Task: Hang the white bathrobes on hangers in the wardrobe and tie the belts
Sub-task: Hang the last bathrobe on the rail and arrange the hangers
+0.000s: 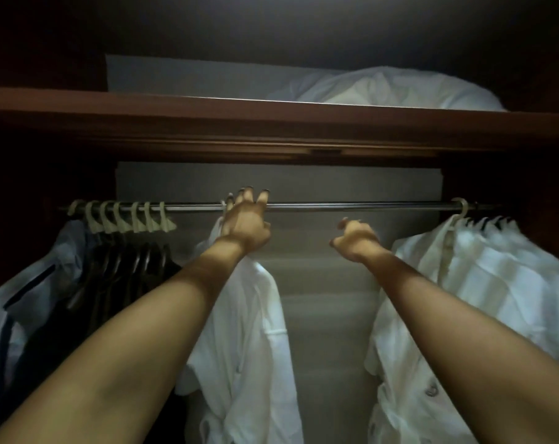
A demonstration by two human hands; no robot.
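Note:
A metal rail (351, 206) runs across the wardrobe. A white bathrobe (249, 331) hangs from it left of centre, its hanger hook (224, 205) over the rail. My left hand (244, 224) is raised at that hook, fingers spread over the rail and touching it. A belt knot (220, 415) shows low on this robe. My right hand (355, 237) hovers below the rail with loosely curled fingers, holding nothing. A second white bathrobe (431, 315) hangs at the right on a pale hanger (460, 206).
Several dark hangers with pale hooks (124, 216) crowd the rail's left end beside a light garment bag (25, 299). A wooden shelf (207, 120) above holds a white pillow (383, 88). The rail between the two robes is bare.

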